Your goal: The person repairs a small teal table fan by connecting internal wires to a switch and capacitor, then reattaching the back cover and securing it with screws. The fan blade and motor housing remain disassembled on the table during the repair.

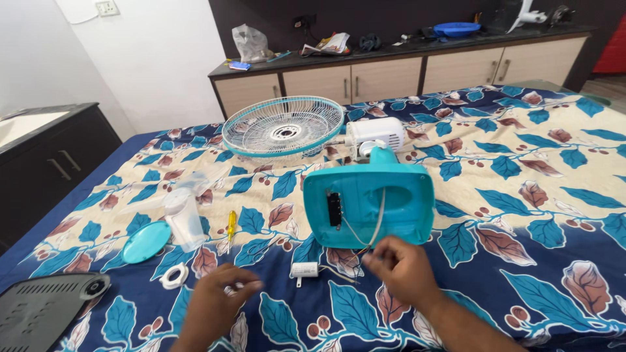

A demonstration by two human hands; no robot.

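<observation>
I see one teal fan base (391,199) lying on its side in the middle of the bedsheet (541,215), open underside toward me, its neck pointing away to the white motor (376,132) and one grille (282,127). My right hand (402,268) pinches the thin wires (365,242) coming out of it. My left hand (218,301) is curled around something small; what, I cannot tell. One capacitor (304,270) lies between them. Free cloth lies to the right.

A turquoise fan base (368,205) and a white-and-turquoise grille (283,127) lie on a blue-and-cream leaf-patterned sheet (521,195).
</observation>
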